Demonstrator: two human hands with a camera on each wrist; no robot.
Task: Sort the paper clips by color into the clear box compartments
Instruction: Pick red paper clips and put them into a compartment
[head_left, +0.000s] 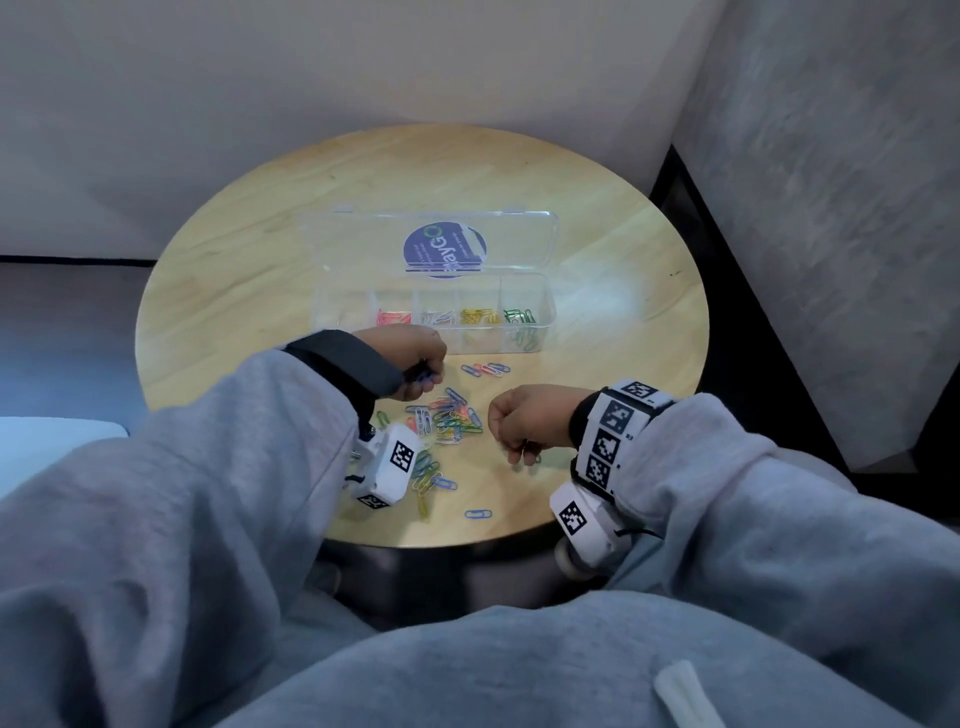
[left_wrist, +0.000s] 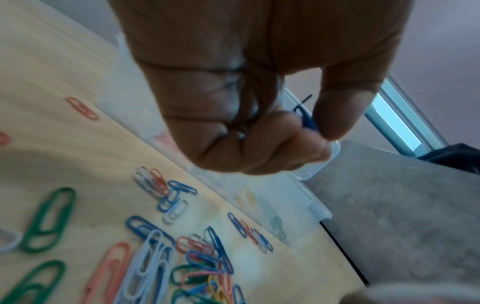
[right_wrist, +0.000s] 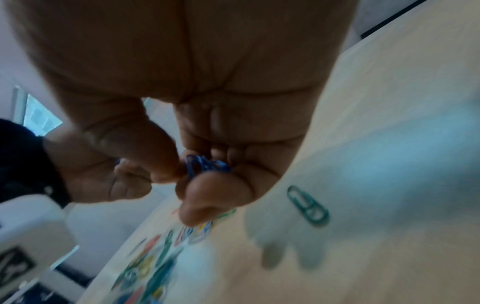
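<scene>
A clear box (head_left: 546, 312) stands open in the middle of the round table, with pink, white, yellow and green clips in separate compartments; its leftmost compartment looks bare. A mixed pile of paper clips (head_left: 447, 421) lies in front of it. My left hand (head_left: 423, 371) hovers between the pile and the box's left end and pinches a blue clip (left_wrist: 306, 119) between thumb and forefinger. My right hand (head_left: 511, 426) is to the right of the pile, fingers curled round a small bunch of blue clips (right_wrist: 205, 164).
The box's lid (head_left: 431, 239) lies flat behind it with a round blue sticker. A few clips (head_left: 485, 369) sit near the box front, a single blue clip (head_left: 478, 514) near the table's front edge, and a green clip (right_wrist: 307, 205) beside my right hand.
</scene>
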